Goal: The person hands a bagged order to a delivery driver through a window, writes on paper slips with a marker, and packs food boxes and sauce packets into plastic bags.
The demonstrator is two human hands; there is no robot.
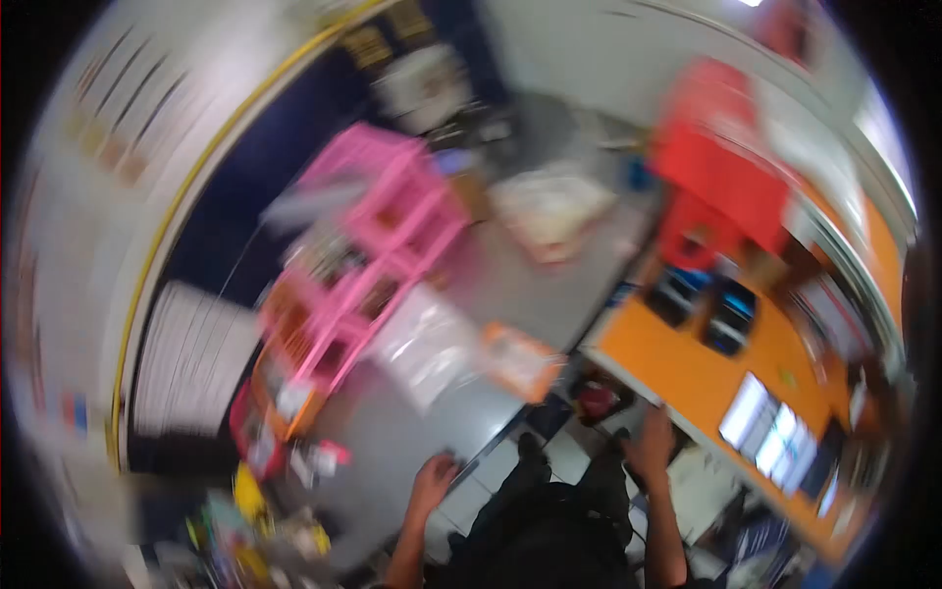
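Observation:
The whole view is smeared by motion. My left hand (432, 481) is at the near edge of the grey table (368, 491). Its fingers are too blurred to show whether they hold anything; whether it touches the tabletop is unclear. On the other side, my right hand (650, 447) is beside the front edge of the orange desk (628, 339), fingers stretched out and thumb apart, with nothing visible in it. A clear plastic bag (427, 344) and an orange-and-white packet (522, 361) lie on the grey table, beyond my left hand.
Pink stacked baskets (407, 211) holding small items stand along the table's back. A white bundle (552, 206) lies farther off. Red plastic stools (721, 157), two dark devices (728, 316) and a lit screen (770, 432) are at the orange desk. Tiled floor (471, 501) runs between.

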